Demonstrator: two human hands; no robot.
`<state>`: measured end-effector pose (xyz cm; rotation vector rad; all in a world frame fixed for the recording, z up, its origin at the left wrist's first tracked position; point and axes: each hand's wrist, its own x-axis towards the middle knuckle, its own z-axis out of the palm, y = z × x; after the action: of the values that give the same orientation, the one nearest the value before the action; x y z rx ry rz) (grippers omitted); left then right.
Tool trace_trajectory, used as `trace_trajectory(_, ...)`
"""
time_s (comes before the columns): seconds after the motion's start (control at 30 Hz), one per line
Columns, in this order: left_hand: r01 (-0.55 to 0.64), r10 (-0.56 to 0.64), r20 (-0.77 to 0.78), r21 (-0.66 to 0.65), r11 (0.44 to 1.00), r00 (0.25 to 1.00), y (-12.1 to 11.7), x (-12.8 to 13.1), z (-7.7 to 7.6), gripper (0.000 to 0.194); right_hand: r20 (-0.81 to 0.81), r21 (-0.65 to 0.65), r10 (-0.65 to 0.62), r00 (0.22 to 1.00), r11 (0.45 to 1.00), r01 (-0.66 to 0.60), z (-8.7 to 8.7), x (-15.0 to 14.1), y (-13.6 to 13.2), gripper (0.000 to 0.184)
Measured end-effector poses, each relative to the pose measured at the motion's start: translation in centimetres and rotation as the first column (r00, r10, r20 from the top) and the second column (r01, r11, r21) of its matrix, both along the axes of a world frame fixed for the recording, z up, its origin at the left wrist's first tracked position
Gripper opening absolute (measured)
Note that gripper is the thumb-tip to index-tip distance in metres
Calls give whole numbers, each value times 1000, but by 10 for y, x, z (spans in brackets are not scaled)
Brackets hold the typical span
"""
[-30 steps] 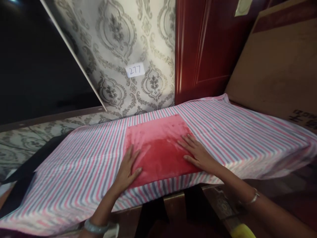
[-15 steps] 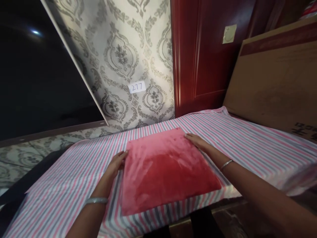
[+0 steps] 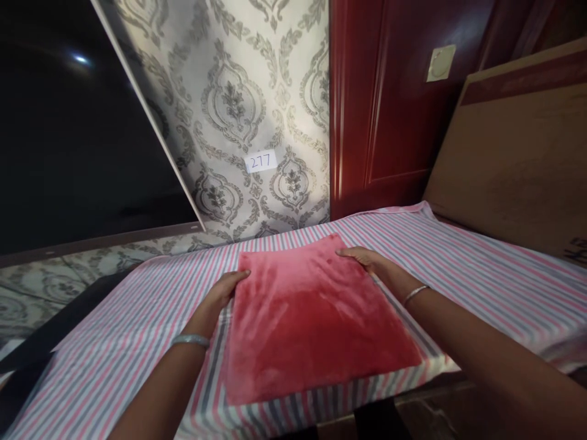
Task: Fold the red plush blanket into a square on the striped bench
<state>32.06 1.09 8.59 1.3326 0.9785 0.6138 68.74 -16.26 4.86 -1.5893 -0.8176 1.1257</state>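
Note:
A square red plush cloth lies on the striped tablecloth, its near edge along the table's front edge. My left hand grips its left side near the far corner, thumb on top and fingers underneath. On the opposite side, my right hand pinches the right edge near the far corner in the same way. Between the hands the cloth's far part is slightly lifted and sags, with soft creases. The fingers under the cloth are mostly hidden.
The pink, grey and white striped tablecloth covers the table. A large dark screen stands at the back left. A cardboard box leans at the right by a dark red wood panel. A paper label marked 277 is on the patterned wall.
Both hands have closed on the cloth's sides, thumbs now on top. The cloth's far part has risen a little and sags between them. The view has shifted slightly.

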Motion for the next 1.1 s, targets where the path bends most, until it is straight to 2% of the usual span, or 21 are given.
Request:
trace_trajectory(0.1,-22,20,40,47,999,999,-2,2,19,35,-95,37,10,995,999,-7,27,-8,-4,23)
trace_trajectory(0.17,-37,30,83,88,995,996,-1,4,40,35,-77,137,-45,996,989,55,52,-9,-5,24)
trace_trajectory(0.23,-84,53,172,176,981,984,1,6,68,36,-62,296,-115,991,947,128,82,-6,-5,30)
trace_trajectory(0.27,-122,64,234,244,962,970,2,7,83,36,-49,404,-160,986,899,166,98,-4,-5,33)
trace_trajectory(0.3,-159,61,293,322,933,954,2,8,99,37,-23,514,-197,980,838,181,113,-2,-6,37)
trace_trajectory(0.37,-212,15,371,495,843,928,0,8,126,41,59,680,-271,961,716,160,138,0,-11,44)
trace_trajectory(0.43,-216,-45,364,643,734,930,-7,4,141,48,178,764,-343,922,639,90,148,-2,-20,50)
trace_trajectory(0.47,-198,-63,330,697,689,942,-12,1,142,51,243,783,-384,891,619,54,146,-5,-26,52)
trace_trajectory(0.53,-123,-55,206,755,644,977,-23,-9,132,53,368,786,-464,806,618,-3,129,-14,-39,53)
trace_trajectory(0.63,-43,46,18,758,651,999,-39,-28,91,53,515,718,-493,701,695,-38,80,-33,-62,45)
trace_trajectory(0.7,-28,102,-53,749,662,993,-49,-42,56,51,566,666,-440,698,743,-71,45,-44,-78,39)
trace_trajectory(0.8,78,71,-163,755,651,984,-64,-60,7,49,624,587,-321,713,794,-157,5,-57,-102,38)
trace_trajectory(0.9,116,90,-212,789,604,973,-80,-75,-31,52,676,498,-264,688,852,-163,-22,-63,-121,42)
trace_trajectory(0.97,143,94,-243,796,588,965,-89,-84,-50,51,718,484,-260,645,853,-194,-37,-62,-132,45)
trace_trajectory(1.03,178,80,-275,792,583,958,-93,-94,-63,48,762,489,-250,598,827,-278,-49,-59,-143,44)
trace_trajectory(1.1,192,88,-292,799,570,952,-92,-103,-66,44,787,484,-239,568,811,-330,-56,-54,-153,39)
